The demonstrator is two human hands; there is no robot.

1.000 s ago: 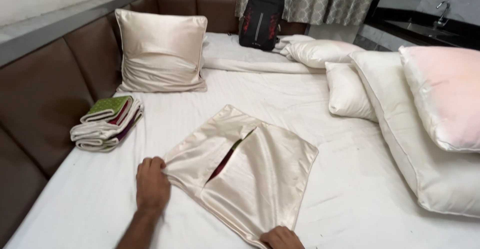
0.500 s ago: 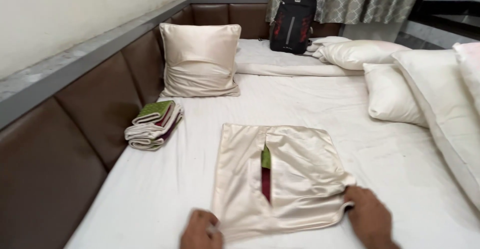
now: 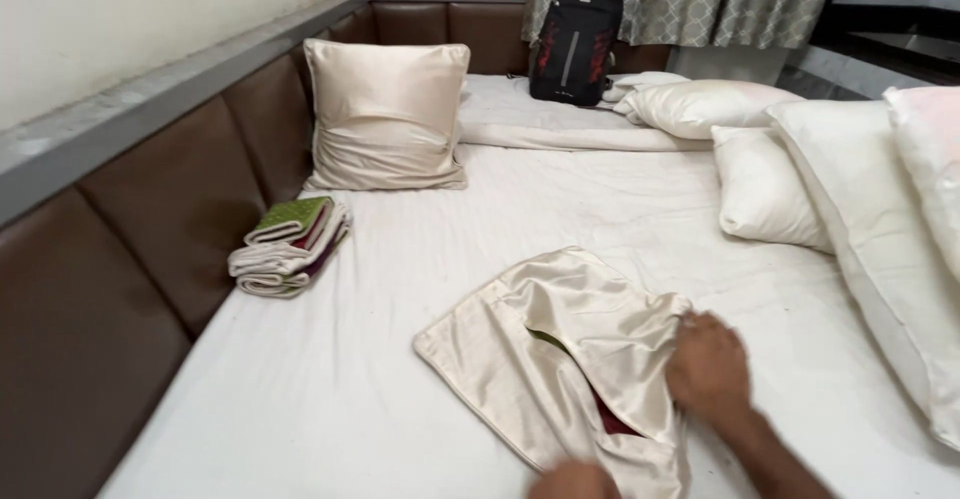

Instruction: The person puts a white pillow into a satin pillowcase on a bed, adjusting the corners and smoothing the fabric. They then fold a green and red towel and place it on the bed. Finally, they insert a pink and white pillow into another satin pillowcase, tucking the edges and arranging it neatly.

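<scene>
Cream satin cushion cover [image 3: 560, 359] lies flat on the white bed sheet [image 3: 400, 289], near the front edge of the view, well apart from the folded stack of cloths [image 3: 290, 247] by the brown padded backrest [image 3: 150, 229]; its long axis runs diagonally, from the corner at lower left of centre up and right toward the plain white pillows [image 3: 760, 184]; the slit opening runs roughly along the middle of the face, showing a green and dark red lining, and gapes toward the bottom of the frame. Right hand [image 3: 708, 367] rests on the cover's right edge, fingers curled down onto the fabric, looks like a pinch on the edge, but the grip itself is hidden under the hand; left hand [image 3: 572, 481] is only a sliver at the bottom edge, touching or just at the near corner; cannot tell whether it is clenched or released. Risks, as I judge them: satin on a sheet is slippery, so a one-sided pull may skew or bunch the cover rather than flatten it; the far left corner is unheld and could fold under; the opening could catch a finger and drag the lining out; sheet wrinkles could ride along too.
</scene>
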